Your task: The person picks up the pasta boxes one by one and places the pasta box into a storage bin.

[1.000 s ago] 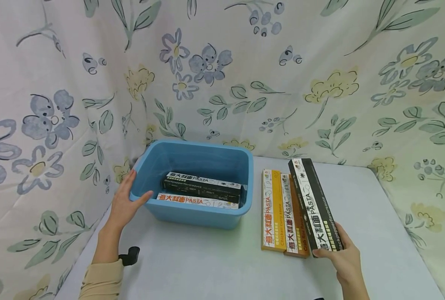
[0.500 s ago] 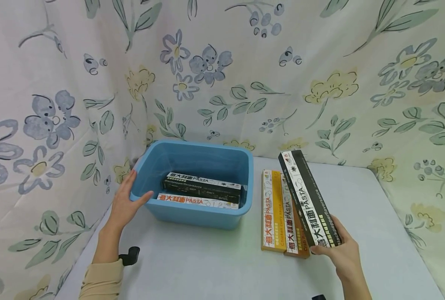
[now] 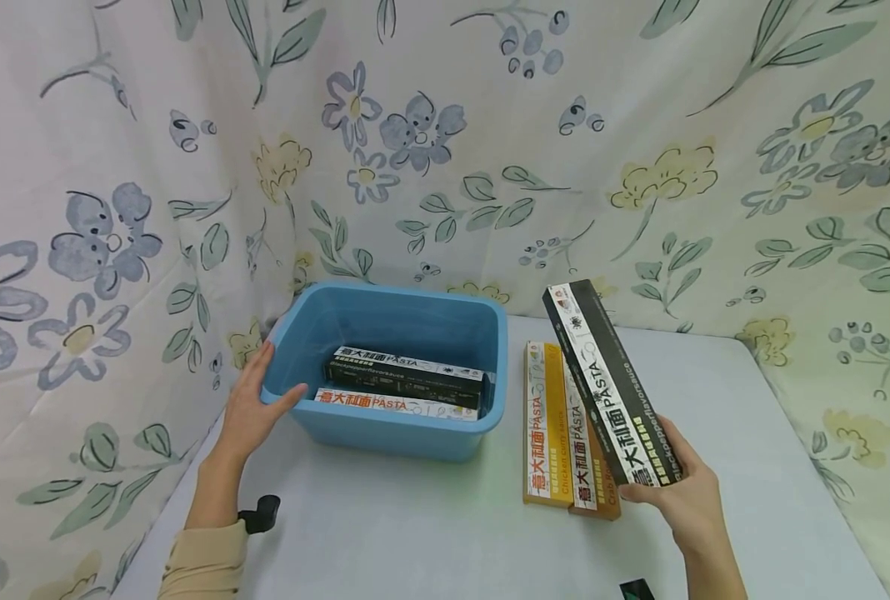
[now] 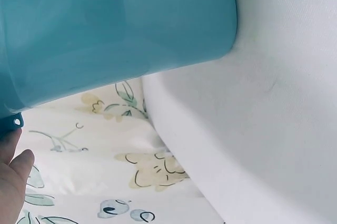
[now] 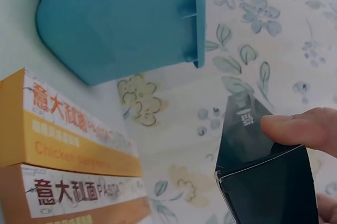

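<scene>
My right hand (image 3: 688, 496) grips a long black pasta box (image 3: 617, 392) by its near end, thumb on one side. The box slants with its far end up and to the left, overlapping two boxes in the head view. In the right wrist view the thumb (image 5: 303, 128) presses the dark box (image 5: 266, 187). My left hand (image 3: 253, 404) rests at the left corner of a blue plastic bin (image 3: 385, 435), fingers extended along its side and thumb by the front rim. Inside the bin lie a black pasta box (image 3: 407, 379) and a white-topped one (image 3: 396, 403) with orange lettering.
A yellow chicken curry pasta box (image 3: 547, 433) and an orange-brown pasta box (image 3: 593, 479) lie side by side on the white table (image 3: 415, 533), right of the bin. A floral curtain (image 3: 445, 192) hangs behind and at the left.
My right hand has raised the black pasta box and shifted it slightly left, so it now overlaps more of the orange-brown box. The left hand and the bin have stayed put.
</scene>
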A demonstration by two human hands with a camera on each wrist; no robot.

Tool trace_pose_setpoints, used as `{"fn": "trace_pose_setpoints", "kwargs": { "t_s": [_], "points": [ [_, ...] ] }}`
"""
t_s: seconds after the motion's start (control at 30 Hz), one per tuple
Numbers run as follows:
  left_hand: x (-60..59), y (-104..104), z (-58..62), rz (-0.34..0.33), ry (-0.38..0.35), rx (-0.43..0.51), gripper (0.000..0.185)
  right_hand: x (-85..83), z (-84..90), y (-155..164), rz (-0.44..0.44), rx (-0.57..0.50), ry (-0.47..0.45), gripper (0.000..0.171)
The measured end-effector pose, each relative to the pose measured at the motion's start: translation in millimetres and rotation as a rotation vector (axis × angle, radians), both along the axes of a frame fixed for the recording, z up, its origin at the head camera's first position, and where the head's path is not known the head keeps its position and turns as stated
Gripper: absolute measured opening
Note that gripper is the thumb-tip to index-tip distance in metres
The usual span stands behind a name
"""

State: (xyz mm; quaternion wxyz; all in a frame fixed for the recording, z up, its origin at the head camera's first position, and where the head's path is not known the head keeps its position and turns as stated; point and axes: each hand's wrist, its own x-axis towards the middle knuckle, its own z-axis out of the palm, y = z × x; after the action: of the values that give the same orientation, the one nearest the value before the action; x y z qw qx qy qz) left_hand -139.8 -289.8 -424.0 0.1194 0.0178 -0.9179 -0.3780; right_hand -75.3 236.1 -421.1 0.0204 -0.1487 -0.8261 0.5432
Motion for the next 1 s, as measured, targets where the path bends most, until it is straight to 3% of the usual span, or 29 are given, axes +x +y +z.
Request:
{"fn": "trace_pose_setpoints", "kwargs": {
  "t_s": [0.37, 0.83, 1.0],
  "points": [
    [1.1, 0, -0.4, -0.002, -0.008, 0.002, 0.090, -7.5, 16.3, -8, 0.102, -0.041, 0.103, 0.115],
    [-1.4, -1, -1.8, -0.007, 0.002, 0.005, 0.089, -23.8, 41.8, -2, 0.371, -0.216, 0.156, 0.107],
    [-1.2, -1, -2.2, -0.005, 0.004, 0.007, 0.089, -30.7, 51.9, -1, 0.438, -0.227, 0.145, 0.107]
  ]
}}
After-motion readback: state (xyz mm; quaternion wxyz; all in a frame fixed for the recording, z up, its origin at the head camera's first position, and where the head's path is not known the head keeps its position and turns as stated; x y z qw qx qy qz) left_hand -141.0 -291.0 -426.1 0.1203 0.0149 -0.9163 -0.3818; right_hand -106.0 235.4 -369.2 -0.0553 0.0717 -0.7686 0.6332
